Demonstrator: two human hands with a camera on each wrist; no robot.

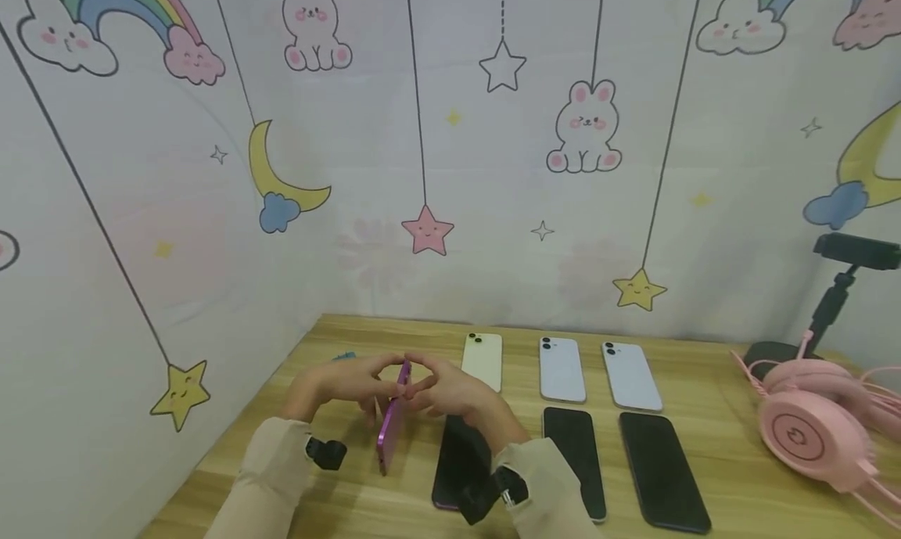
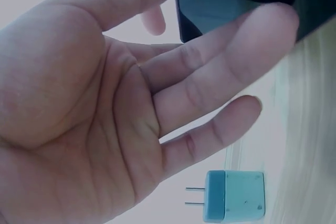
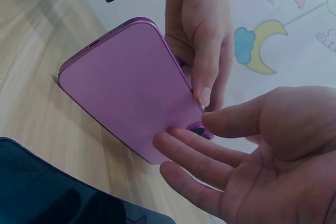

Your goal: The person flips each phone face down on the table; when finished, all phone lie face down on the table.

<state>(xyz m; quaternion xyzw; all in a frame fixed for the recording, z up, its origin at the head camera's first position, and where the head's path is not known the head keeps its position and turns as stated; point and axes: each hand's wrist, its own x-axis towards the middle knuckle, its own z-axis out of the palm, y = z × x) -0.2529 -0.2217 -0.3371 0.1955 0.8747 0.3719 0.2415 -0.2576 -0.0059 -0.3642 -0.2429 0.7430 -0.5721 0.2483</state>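
A pinkish-purple phone (image 1: 391, 436) stands tilted on edge between both hands, over the left part of the table. My left hand (image 1: 355, 379) pinches its upper end; in the left wrist view the fingers lie across the dark screen (image 2: 210, 17). From the other side my right hand (image 1: 450, 386) also pinches that upper end, thumb at the edge and fingertips against the pink back (image 3: 118, 85) beside the camera lens. Beneath the right forearm lies a dark phone (image 1: 461, 465), partly covered. Below the left hand, a blue charger plug (image 2: 235, 196) shows its two prongs.
Behind the hands lie a pale yellow phone (image 1: 482, 361) and two white phones (image 1: 561, 369), backs up. Two black phones (image 1: 665, 470) lie closer, at the right. Pink headphones (image 1: 809, 437) and a black stand (image 1: 831, 308) occupy the right side. A patterned cloth wall (image 1: 493, 281) borders the table.
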